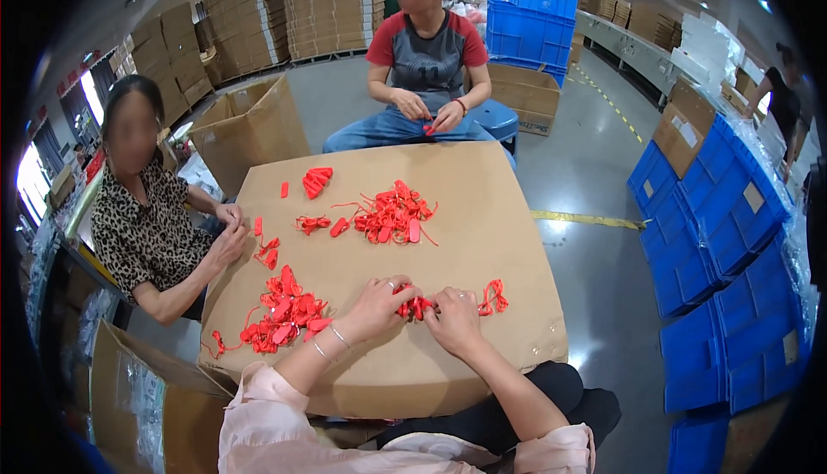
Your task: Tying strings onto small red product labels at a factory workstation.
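Both my hands are over the near part of a cardboard-topped table (482,215). The fingers of my left hand (377,304) are closed on a bunch of small red corded pieces (415,308). My right hand (455,319) pinches the same bunch from its right side. Fingers hide much of it, so the single pieces are hard to make out. Just right of my right hand lies a looped red cord (494,296). A loose heap of red pieces with cords (282,314) lies left of my left forearm, and another heap (394,215) sits farther back.
Small red pieces (317,183) lie at the far left of the table. A person in leopard print (146,224) sits at the left, another in a red-sleeved shirt (428,60) across; both handle small items. Blue crates (724,293) stand right; an open carton (250,129) stands far left.
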